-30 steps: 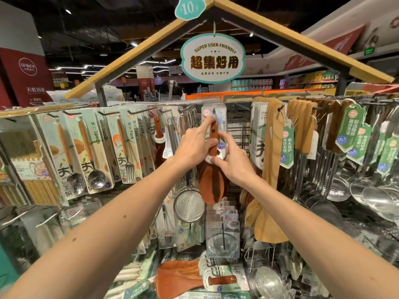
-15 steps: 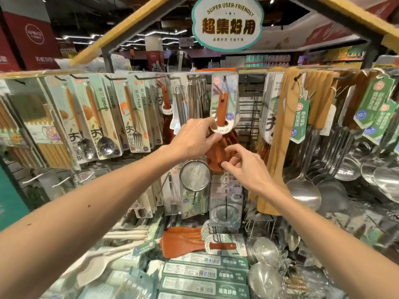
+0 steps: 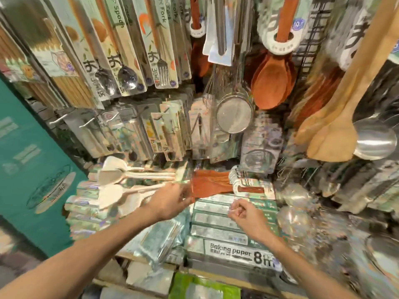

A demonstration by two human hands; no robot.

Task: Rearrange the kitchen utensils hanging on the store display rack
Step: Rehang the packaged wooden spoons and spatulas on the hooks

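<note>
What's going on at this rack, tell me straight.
A person works at a store rack of hanging utensils. The left hand reaches down to the reddish-brown wooden spatulas lying on the lower shelf; blur hides whether it grips them. The right hand hovers loosely curled, holding nothing, above the baking paper boxes. Similar brown spoons hang above.
</note>
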